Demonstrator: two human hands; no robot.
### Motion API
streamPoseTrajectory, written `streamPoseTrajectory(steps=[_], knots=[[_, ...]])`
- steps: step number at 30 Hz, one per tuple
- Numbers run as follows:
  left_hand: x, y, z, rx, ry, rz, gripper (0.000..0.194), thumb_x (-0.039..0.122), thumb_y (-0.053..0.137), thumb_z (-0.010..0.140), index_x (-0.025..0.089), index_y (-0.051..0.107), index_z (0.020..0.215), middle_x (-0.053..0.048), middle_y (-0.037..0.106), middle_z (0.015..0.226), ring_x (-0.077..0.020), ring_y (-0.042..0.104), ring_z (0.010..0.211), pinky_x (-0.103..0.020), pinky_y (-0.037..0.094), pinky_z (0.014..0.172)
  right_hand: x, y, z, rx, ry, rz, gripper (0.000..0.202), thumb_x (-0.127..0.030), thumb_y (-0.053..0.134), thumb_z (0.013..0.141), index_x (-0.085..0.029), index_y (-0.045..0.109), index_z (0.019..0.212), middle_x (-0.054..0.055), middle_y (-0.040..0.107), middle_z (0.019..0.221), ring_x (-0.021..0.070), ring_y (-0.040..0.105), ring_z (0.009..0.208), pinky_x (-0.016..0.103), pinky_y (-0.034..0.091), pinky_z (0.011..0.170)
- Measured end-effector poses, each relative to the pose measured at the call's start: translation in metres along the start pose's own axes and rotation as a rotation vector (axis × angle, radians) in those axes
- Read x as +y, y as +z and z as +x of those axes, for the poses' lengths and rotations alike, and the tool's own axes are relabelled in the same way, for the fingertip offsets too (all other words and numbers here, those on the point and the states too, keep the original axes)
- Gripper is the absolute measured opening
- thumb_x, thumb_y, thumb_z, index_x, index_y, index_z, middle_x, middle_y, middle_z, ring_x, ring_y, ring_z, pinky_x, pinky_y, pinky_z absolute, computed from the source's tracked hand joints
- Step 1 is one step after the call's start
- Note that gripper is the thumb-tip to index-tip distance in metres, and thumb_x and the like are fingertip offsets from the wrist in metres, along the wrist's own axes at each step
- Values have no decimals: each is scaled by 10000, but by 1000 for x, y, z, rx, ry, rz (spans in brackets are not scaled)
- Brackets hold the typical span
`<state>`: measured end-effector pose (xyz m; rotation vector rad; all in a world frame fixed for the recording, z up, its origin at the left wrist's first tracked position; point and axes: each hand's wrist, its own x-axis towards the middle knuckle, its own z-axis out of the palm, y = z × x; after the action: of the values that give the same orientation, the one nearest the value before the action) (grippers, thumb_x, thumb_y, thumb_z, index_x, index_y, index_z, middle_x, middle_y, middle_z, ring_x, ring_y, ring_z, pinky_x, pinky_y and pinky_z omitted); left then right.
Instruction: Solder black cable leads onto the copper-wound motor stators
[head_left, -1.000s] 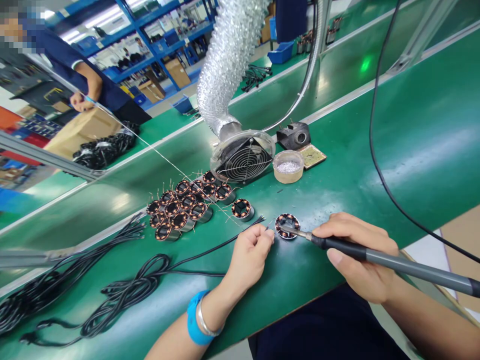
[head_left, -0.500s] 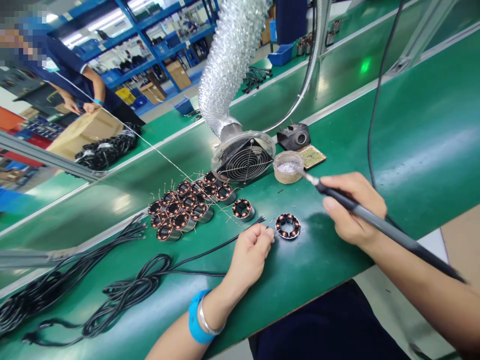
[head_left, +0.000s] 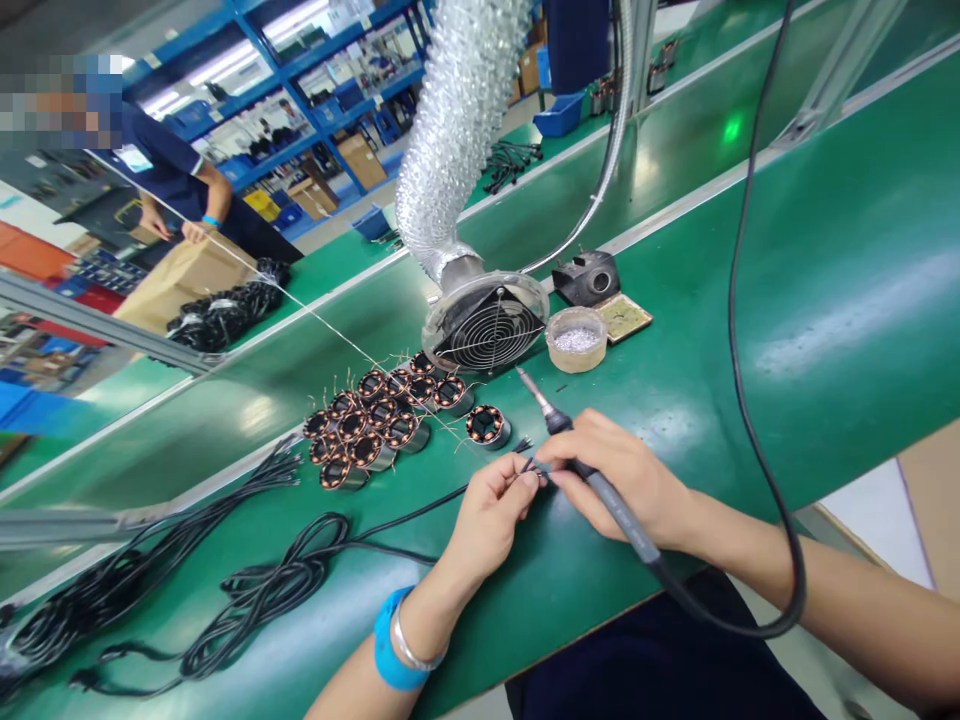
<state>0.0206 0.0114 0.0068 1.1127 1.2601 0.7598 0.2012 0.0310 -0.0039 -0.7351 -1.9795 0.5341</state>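
My left hand [head_left: 495,510] is closed in a pinch on a wire, whose dark end [head_left: 529,466] shows at the fingertips. In my right hand [head_left: 630,480] is a soldering iron [head_left: 616,508], its tip pointing up and away to the left. The right thumb and forefinger meet close to the left fingertips, also at the wire. A black cable [head_left: 409,515] runs up to my left hand. Just beyond the hands stands one wound motor stator [head_left: 487,428] with copper coils. The loose stator that lay by my hands is hidden behind the right one.
Several stators [head_left: 367,450] stand grouped at the left of the fan guard [head_left: 491,335] on a foil duct [head_left: 450,150]. A round tub [head_left: 576,345], sponge tray [head_left: 626,316] and iron holder [head_left: 589,278] sit behind. Black cables [head_left: 135,560] lie left. A person [head_left: 172,180] works across the bench.
My right hand has moved left with the soldering iron, from the round tub to my left fingertips. The iron has swung more upright, and the near stator has gone from sight.
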Motion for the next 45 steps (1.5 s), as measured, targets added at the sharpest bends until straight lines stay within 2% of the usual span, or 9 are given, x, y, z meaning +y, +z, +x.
streamPoseTrajectory(steps=[5, 10, 13, 20, 26, 30, 35, 39, 45], knots=[[-1, -3, 1, 17, 43, 51, 409, 539, 680, 750, 165, 534, 673, 62, 418, 537, -68, 330, 497, -206, 261, 484, 3, 5, -3, -25, -25, -5, 200, -91, 473, 899, -179, 579, 1044, 29, 595, 763, 191, 497, 723, 316, 444, 657], [-3, -9, 2, -7, -111, -109, 386, 513, 708, 707, 161, 562, 768, 51, 551, 568, -15, 269, 338, -187, 133, 361, 8, 3, -5, 39, 26, -8, 205, -77, 502, 895, -184, 563, 1058, 20, 617, 793, 180, 504, 716, 301, 459, 671], [-5, -12, 3, 8, -131, -144, 372, 475, 740, 673, 142, 595, 757, 24, 605, 629, -8, 336, 311, -184, 134, 343, 8, 4, -5, 63, 16, -22, 203, -65, 504, 889, -182, 567, 1043, 24, 630, 806, 176, 503, 712, 293, 464, 664], [0, -5, 4, 120, -171, -51, 358, 458, 791, 620, 129, 684, 713, 65, 496, 508, -20, 265, 363, -200, 166, 381, 7, -2, -5, 55, 34, 24, 242, -83, 546, 841, -203, 570, 1050, 14, 631, 813, 172, 536, 731, 296, 493, 671], [2, -1, 8, 88, -54, 20, 288, 413, 770, 680, 131, 763, 739, 14, 589, 600, -88, 417, 556, -219, 331, 549, 8, 0, -3, 67, 27, 2, 253, -103, 562, 867, -208, 566, 1097, 30, 663, 867, 181, 562, 751, 310, 517, 677], [-1, -4, 10, 73, 11, 88, 255, 383, 737, 725, 138, 778, 782, -6, 631, 663, -106, 445, 590, -231, 348, 578, 10, 3, -2, 44, 44, 31, 263, -81, 557, 875, -210, 566, 1103, 20, 660, 846, 177, 566, 764, 302, 518, 690], [-7, -8, 5, 67, 15, 69, 309, 430, 656, 786, 137, 732, 722, 32, 491, 528, -89, 356, 502, -223, 280, 506, 12, -1, -1, 28, 55, 24, 289, -101, 599, 872, -206, 555, 1137, 28, 660, 894, 180, 569, 801, 309, 522, 723], [-5, -7, 2, 79, 143, 250, 265, 363, 599, 854, 150, 729, 764, 8, 587, 618, -108, 444, 564, -224, 331, 548, 14, -7, 8, -72, 25, 12, 295, -117, 588, 880, -199, 543, 1160, 54, 650, 974, 188, 575, 832, 326, 523, 744], [0, -1, -4, 140, 297, 547, 237, 276, 534, 904, 166, 732, 833, -20, 676, 721, -133, 558, 635, -241, 411, 626, 11, -6, 14, -193, 60, 43, 257, -76, 522, 870, -209, 546, 1089, 10, 605, 808, 175, 540, 750, 305, 494, 690]])
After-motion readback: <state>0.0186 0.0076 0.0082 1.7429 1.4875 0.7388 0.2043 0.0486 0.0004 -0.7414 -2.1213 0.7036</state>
